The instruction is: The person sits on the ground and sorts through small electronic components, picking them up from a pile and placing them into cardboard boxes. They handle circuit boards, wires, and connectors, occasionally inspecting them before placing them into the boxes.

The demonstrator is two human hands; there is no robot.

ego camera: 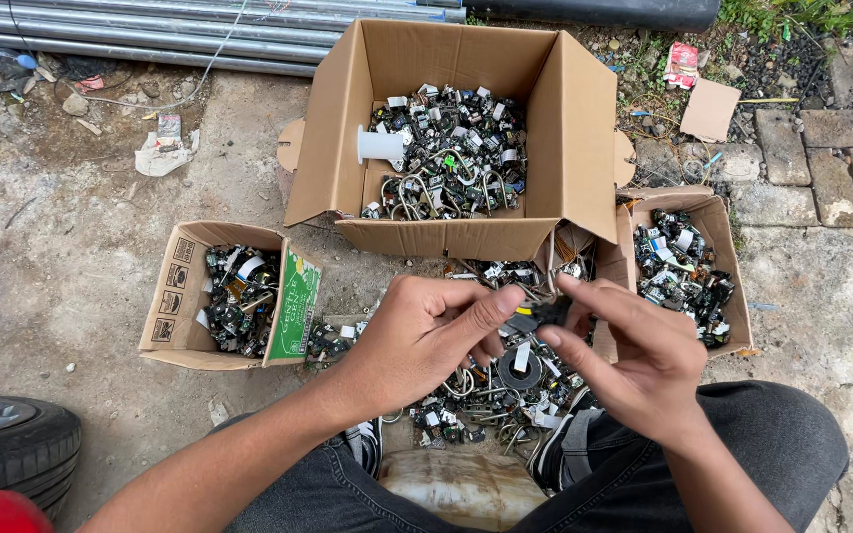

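My left hand and my right hand meet in the middle of the head view, both pinching one small black electronic part with a white strip hanging below it. Under my hands lies a loose pile of small black and metal parts on the ground between my knees. The part itself is mostly hidden by my fingertips.
A large open cardboard box of similar parts and a white spool stands ahead. A smaller box sits at left, another box at right. A tyre lies at lower left, metal pipes at the top.
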